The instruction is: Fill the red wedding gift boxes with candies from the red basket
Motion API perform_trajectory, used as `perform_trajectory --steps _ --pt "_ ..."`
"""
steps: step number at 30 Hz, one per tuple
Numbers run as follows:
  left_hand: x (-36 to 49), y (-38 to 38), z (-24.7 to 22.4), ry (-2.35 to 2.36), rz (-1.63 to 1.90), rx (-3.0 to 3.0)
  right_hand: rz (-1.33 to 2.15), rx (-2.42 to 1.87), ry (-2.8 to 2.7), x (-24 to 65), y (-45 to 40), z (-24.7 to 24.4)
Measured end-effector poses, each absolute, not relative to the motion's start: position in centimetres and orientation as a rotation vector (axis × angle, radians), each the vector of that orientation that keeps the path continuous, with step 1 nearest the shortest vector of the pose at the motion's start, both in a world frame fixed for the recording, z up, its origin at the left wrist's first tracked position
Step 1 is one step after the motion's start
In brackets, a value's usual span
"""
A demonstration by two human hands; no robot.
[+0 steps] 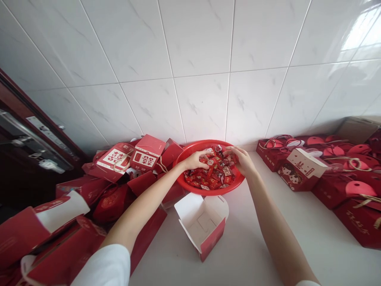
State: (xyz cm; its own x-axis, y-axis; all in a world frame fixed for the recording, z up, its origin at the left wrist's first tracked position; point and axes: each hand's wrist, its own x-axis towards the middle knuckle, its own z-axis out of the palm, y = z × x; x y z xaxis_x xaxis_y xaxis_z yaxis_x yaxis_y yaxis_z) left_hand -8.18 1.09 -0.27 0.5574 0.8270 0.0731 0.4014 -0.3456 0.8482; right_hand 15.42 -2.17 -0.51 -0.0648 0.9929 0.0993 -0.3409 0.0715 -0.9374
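A round red plastic basket [210, 144] stands on the white counter against the tiled wall, heaped with small red-wrapped sweets [211, 175]. My left hand [195, 160] rests at the basket's upper left, its fingertips among the sweets. My right hand [239, 159] curves over the upper right part of the heap. Whether either hand grips a sweet is hidden by the fingers. Just below the basket, an open red box with a white inside [201, 220] stands with its flaps spread.
Piles of red gift boxes [113, 159] with twine handles lie to the left, some spilling toward the counter's near side. More red boxes [348, 190] are spread along the right. A dark red door [32, 135] with a metal lock stands at far left. White tiles rise behind.
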Motion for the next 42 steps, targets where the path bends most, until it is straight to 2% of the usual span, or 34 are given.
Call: perform_trajectory --steps 8,13,19,24,31,42 --pt "-6.1 0.8 -0.3 0.993 0.743 2.054 1.367 -0.936 -1.266 15.3 -1.9 -1.2" --pt "-4.4 1.1 0.4 1.109 0.52 2.289 1.327 -0.919 -1.175 15.2 -2.0 -1.1" --pt "-0.4 1.1 -0.3 1.001 0.205 2.705 1.294 -0.839 -0.914 15.5 -1.7 -0.9" --pt "1.8 1.3 -1.5 1.001 0.023 2.76 1.377 -0.809 -0.763 15.9 -1.4 -0.9" --pt "1.0 1.8 -1.9 1.119 0.229 2.575 1.409 -0.777 -0.787 16.3 -1.0 -1.3" --pt "-2.7 1.7 -0.6 1.213 0.809 2.152 1.37 -0.714 -0.89 16.2 -1.3 -1.5"
